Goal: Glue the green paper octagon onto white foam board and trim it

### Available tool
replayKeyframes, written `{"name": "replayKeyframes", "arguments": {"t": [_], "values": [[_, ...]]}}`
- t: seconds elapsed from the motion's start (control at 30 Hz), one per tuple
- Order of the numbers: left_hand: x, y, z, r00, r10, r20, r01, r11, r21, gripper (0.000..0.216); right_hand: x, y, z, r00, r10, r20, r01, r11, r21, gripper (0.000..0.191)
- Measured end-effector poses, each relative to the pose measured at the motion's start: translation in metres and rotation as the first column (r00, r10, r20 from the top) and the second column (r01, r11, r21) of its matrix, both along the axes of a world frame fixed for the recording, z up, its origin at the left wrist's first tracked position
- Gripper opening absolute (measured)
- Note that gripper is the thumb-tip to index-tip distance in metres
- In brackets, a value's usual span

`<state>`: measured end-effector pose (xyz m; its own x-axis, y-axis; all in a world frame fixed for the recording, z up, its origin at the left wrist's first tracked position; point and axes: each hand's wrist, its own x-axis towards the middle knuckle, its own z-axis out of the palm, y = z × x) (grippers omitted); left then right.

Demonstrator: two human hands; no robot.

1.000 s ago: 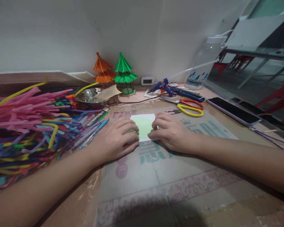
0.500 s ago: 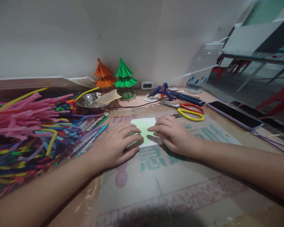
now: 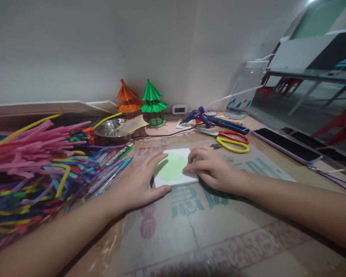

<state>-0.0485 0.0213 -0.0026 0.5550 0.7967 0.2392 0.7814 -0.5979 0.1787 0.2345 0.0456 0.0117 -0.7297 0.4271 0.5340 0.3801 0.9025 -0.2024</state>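
A white square pad [image 3: 189,181] lies flat before me, bearing a light green paper piece [image 3: 171,167] with cut corners. Along the pad's left side rests my left hand [image 3: 134,184], open, with the thumb spread away from the fingers at the near edge. My right hand [image 3: 216,168] is at the pad's right side, fingers bent and somewhat apart. Its index fingertip touches the green paper's right edge. Nothing shows in either hand. Beneath them is a printed translucent sheet [image 3: 173,234] on the table.
On the left lies a heap of coloured pipe cleaners [image 3: 29,150], beside pens [image 3: 115,173] and a metal bowl [image 3: 106,129]. Behind stand orange [image 3: 127,96] and green [image 3: 153,100] pavilion models. A glue gun [image 3: 197,115], scissors [image 3: 232,142], phone [image 3: 286,144] and bottle [image 3: 240,90] are right.
My left fingers have drawn back to the left and spread, uncovering more of the green paper. The right fingers have bent more. The view has tipped up slightly.
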Motion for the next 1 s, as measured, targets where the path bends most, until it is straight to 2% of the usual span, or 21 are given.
{"name": "replayKeyframes", "arguments": {"t": [0.2,0.3,0.4,0.5,0.57,0.63,0.7,0.77,0.83,0.87,0.97,1.0], "values": [[0.001,-0.001,0.004,1.0,0.022,-0.003,-0.022,0.998,-0.058,0.078,-0.003,0.0,-0.003,0.998,-0.009,0.067,0.01,1.0,-0.021,0.029],[0.002,-0.001,0.005,1.0,0.019,0.002,-0.019,0.998,-0.063,0.076,-0.003,0.0,-0.002,0.999,-0.01,0.039,0.011,0.999,-0.031,0.027],[0.002,0.0,0.005,1.0,0.018,0.001,-0.018,0.998,-0.063,0.075,0.0,0.003,-0.002,0.996,-0.083,-0.03,0.082,0.996,-0.032,0.028],[0.002,0.0,0.004,0.999,0.035,-0.004,-0.036,0.997,-0.072,0.075,0.007,0.008,-0.003,0.993,-0.116,-0.029,0.115,0.993,-0.034,0.032],[0.002,0.0,0.005,0.999,0.036,-0.001,-0.036,0.995,-0.088,0.075,0.012,0.012,-0.001,0.998,-0.067,-0.007,0.066,0.992,-0.105,0.034],[0.002,0.0,0.005,1.0,0.026,0.007,-0.025,0.994,-0.109,0.074,0.017,0.015,0.002,0.999,0.014,-0.039,-0.023,0.969,-0.248,0.032],[0.001,0.0,0.006,1.0,0.016,0.009,-0.014,0.992,-0.124,0.073,0.019,0.014,0.007,0.989,0.036,-0.141,-0.088,0.92,-0.382,0.033],[0.001,0.001,0.005,1.0,0.004,0.003,-0.003,0.992,-0.123,0.073,0.019,0.011,0.011,0.969,-0.031,-0.243,-0.094,0.869,-0.485,0.031],[0.0,0.002,0.005,1.0,-0.007,-0.005,0.006,0.993,-0.115,0.072,0.018,0.005,0.013,0.96,-0.094,-0.265,-0.09,0.79,-0.607,0.028],[0.0,0.002,0.004,1.0,-0.008,-0.008,0.008,0.994,-0.11,0.072,0.017,0.001,0.013,0.964,-0.09,-0.248,-0.108,0.723,-0.682,0.026],[0.0,0.002,0.004,1.0,-0.001,-0.015,0.0,0.995,-0.102,0.071,0.015,-0.01,0.013,0.964,-0.014,-0.266,-0.232,0.44,-0.868,0.022],[0.0,0.001,0.004,1.0,-0.001,-0.015,-0.001,0.995,-0.1,0.07,0.015,-0.013,0.014,0.956,-0.014,-0.294,-0.266,0.384,-0.884,0.021]]}}
